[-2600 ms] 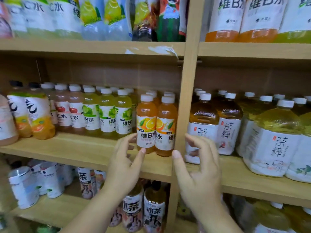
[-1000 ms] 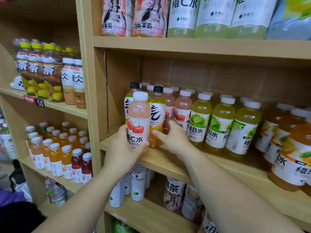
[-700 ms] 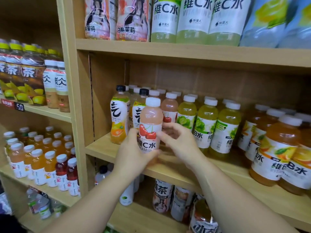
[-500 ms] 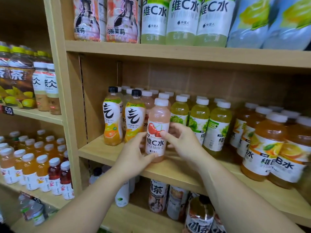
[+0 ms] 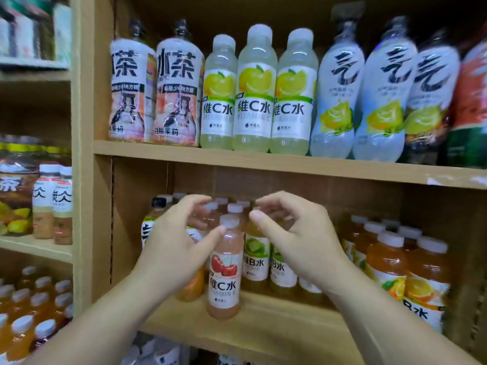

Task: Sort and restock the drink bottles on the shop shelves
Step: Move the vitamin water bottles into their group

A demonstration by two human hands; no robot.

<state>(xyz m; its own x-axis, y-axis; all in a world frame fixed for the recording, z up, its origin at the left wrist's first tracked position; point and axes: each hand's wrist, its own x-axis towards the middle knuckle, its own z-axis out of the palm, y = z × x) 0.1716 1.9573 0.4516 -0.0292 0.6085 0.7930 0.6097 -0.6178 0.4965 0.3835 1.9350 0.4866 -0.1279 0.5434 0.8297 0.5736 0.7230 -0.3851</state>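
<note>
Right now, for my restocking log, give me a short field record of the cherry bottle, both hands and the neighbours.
cherry vitamin C bottle: upright at front of middle shelf, cap on
left hand: open, at bottle's left; thumb contact unclear
right hand: open, right of the cap, apart
neighbours: lime vitamin B bottles behind-right, orange vitamin B bottles farther right
shelf above: three lemon vitamin C bottles
</note>
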